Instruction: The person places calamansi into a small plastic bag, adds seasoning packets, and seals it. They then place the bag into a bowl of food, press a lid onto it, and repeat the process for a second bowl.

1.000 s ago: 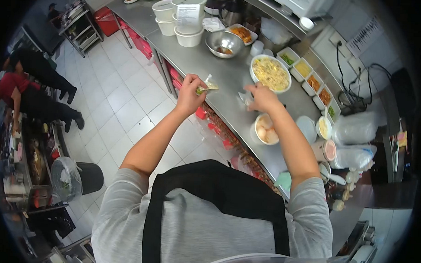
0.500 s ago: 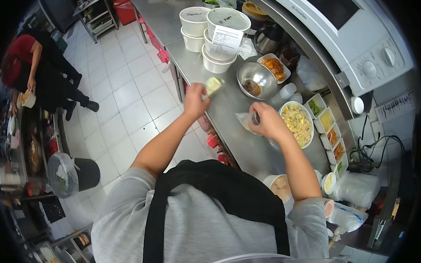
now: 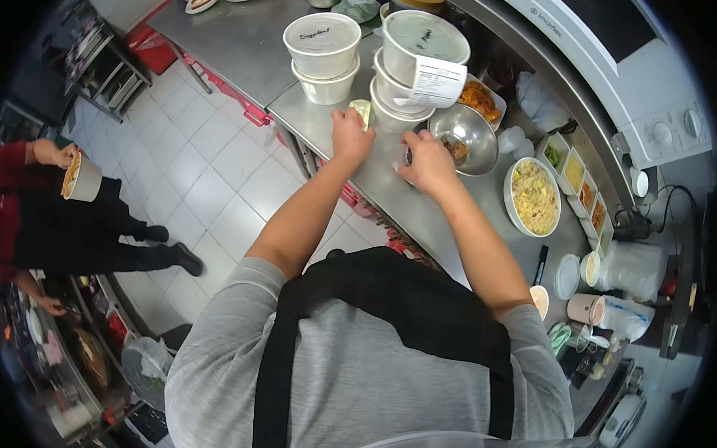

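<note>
Fingers of the left hand (image 3: 351,137) are clamped on a small pale packet (image 3: 362,112), which sticks out beyond their tips toward the gap between two stacks of white tubs (image 3: 325,61). The right hand (image 3: 429,162) is bent low over the tabletop (image 3: 453,219), its fingers curled by something small and mostly hidden; whether they grip it, I cannot tell. Just beside that hand sits a metal bowl (image 3: 478,133) with brown food inside, and farther right a white bowl of yellow-flecked food (image 3: 533,197).
</note>
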A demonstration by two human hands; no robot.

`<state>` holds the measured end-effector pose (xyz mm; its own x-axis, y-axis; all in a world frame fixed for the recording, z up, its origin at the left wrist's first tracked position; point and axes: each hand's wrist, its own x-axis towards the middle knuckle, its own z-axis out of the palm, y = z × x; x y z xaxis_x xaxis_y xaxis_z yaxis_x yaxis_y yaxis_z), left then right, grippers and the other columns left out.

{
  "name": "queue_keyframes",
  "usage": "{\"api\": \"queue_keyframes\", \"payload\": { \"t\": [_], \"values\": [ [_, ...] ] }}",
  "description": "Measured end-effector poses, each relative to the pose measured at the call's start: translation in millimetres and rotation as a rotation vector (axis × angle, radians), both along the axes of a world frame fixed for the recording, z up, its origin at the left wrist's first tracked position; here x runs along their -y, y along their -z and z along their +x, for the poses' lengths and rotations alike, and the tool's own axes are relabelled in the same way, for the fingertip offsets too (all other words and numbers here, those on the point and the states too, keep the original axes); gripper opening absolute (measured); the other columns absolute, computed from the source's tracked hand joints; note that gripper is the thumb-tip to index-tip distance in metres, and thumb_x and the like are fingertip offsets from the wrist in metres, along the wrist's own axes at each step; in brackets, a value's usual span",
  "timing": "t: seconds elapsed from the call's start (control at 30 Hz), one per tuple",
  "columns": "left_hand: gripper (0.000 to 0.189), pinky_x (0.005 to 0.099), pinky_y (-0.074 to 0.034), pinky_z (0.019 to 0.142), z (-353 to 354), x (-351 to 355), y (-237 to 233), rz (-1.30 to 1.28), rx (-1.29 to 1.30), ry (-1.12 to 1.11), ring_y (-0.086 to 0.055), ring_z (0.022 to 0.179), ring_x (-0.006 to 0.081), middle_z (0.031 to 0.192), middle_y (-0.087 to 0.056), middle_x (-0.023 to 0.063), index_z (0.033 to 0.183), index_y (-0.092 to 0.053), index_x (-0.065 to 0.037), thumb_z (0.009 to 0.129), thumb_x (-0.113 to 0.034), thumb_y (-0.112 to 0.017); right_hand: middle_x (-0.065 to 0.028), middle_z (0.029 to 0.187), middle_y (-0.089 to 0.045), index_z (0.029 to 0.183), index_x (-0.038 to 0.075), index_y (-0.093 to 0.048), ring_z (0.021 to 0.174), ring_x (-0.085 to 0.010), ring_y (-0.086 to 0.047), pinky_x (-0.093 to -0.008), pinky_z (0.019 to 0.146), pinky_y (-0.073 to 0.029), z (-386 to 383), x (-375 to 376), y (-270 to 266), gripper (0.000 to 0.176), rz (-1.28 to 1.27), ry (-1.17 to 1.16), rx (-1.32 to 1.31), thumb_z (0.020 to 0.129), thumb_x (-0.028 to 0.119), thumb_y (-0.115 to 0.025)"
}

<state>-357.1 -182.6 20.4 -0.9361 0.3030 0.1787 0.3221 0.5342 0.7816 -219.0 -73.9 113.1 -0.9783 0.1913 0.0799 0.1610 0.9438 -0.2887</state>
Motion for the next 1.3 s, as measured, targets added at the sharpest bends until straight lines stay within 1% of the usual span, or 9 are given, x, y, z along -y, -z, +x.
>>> {"api": "queue_keyframes", "payload": {
  "t": [0.3, 0.5, 0.7, 0.83, 0.9, 1.0, 1.1, 1.17, 1.3],
  "values": [
    [0.030, 0.0354, -0.047, 0.077, 41, 29, 23, 0.121, -0.056, 0.179, -0.054, 0.083, 0.0281, 0.110, -0.040, 0.0174, 0.102, -0.056, -0.005, 0.074, -0.007, -0.067, -0.0223, 0.104, -0.053, 0.115, 0.004, -0.053, 0.093, -0.0374, -0.057, -0.0427, 0.079, -0.049, -24, 9, 42, 0.056, -0.264, 0.384, -0.235, 0.068, 0.025, -0.076],
    [0.031, 0.0336, -0.047, 0.072, -15, 31, 21, 0.097, -0.123, 0.237, -0.053, 0.079, 0.0259, 0.108, -0.048, 0.0144, 0.101, -0.060, -0.007, 0.072, 0.003, -0.058, -0.0235, 0.121, -0.045, 0.120, -0.001, -0.047, 0.107, -0.0390, -0.049, -0.0405, 0.083, -0.048, -56, 25, 65, 0.058, -0.408, 0.332, -0.501, 0.071, 0.014, -0.073],
    [0.030, 0.0344, -0.048, 0.072, 18, 66, 3, 0.148, -0.395, 0.152, -0.055, 0.080, 0.0290, 0.101, -0.054, 0.0132, 0.103, -0.061, -0.008, 0.074, -0.006, -0.067, -0.0151, 0.117, -0.049, 0.115, -0.001, -0.050, 0.101, -0.0240, -0.056, -0.0304, 0.076, -0.053, 14, 18, 44, 0.042, -0.498, 0.240, -0.538, 0.077, 0.004, -0.065],
    [0.018, 0.0348, -0.048, 0.067, 100, 121, 17, 0.154, -0.003, 0.363, -0.056, 0.079, 0.0239, 0.088, -0.056, 0.0095, 0.091, -0.059, -0.005, 0.079, -0.014, -0.069, -0.0056, 0.090, -0.052, 0.092, 0.001, -0.061, 0.076, -0.0121, -0.055, -0.0242, 0.069, -0.050, 94, 0, 46, 0.013, -0.750, 0.242, -0.703, 0.080, 0.004, -0.065],
    [0.022, 0.0354, -0.044, 0.063, 138, 147, 56, 0.163, 0.142, 0.403, -0.054, 0.068, 0.0249, 0.074, -0.053, 0.0107, 0.077, -0.056, -0.001, 0.079, -0.019, -0.069, -0.0031, 0.082, -0.055, 0.092, 0.002, -0.061, 0.070, -0.0088, -0.053, -0.0216, 0.064, -0.047, 141, -8, 64, 0.009, -0.707, 0.253, -0.611, 0.083, 0.003, -0.063],
    [0.026, 0.0360, -0.045, 0.064, 185, 196, 141, -0.095, 0.528, 0.352, -0.056, 0.069, 0.0237, 0.075, -0.058, 0.0112, 0.081, -0.059, 0.001, 0.083, -0.024, -0.065, -0.0019, 0.077, -0.056, 0.093, 0.002, -0.061, 0.070, -0.0080, -0.054, -0.0212, 0.062, -0.045, 202, -2, 92, 0.010, -0.971, 0.265, -0.417, 0.083, 0.004, -0.063],
    [0.031, 0.0371, -0.048, 0.069, 223, 257, 249, -0.339, 0.614, 0.260, -0.062, 0.079, 0.0254, 0.083, -0.065, 0.0138, 0.090, -0.064, 0.001, 0.083, -0.029, -0.064, -0.0023, 0.077, -0.058, 0.107, 0.004, -0.058, 0.069, -0.0085, -0.055, -0.0236, 0.063, -0.045, 232, -8, 120, 0.023, -1.112, 0.242, -0.194, 0.084, 0.005, -0.061],
    [0.030, 0.0366, -0.048, 0.069, 240, 276, 241, -0.413, 0.675, 0.215, -0.062, 0.078, 0.0249, 0.082, -0.065, 0.0136, 0.089, -0.064, 0.000, 0.083, -0.029, -0.065, -0.0029, 0.081, -0.059, 0.132, 0.006, -0.041, 0.073, -0.0110, -0.057, -0.0267, 0.067, -0.046, 220, -14, 104, 0.049, -0.893, 0.235, -0.215, 0.086, 0.005, -0.057],
    [0.029, 0.0357, -0.048, 0.069, 274, 292, 223, -0.436, 0.702, 0.168, -0.063, 0.075, 0.0239, 0.079, -0.065, 0.0132, 0.088, -0.065, -0.002, 0.082, -0.030, -0.067, -0.0112, 0.083, -0.064, 0.148, 0.017, -0.012, 0.077, -0.0256, -0.063, -0.0348, 0.072, -0.049, 167, -38, 53, 0.079, -0.594, 0.289, -0.160, 0.083, 0.011, -0.056]
  ]
}}
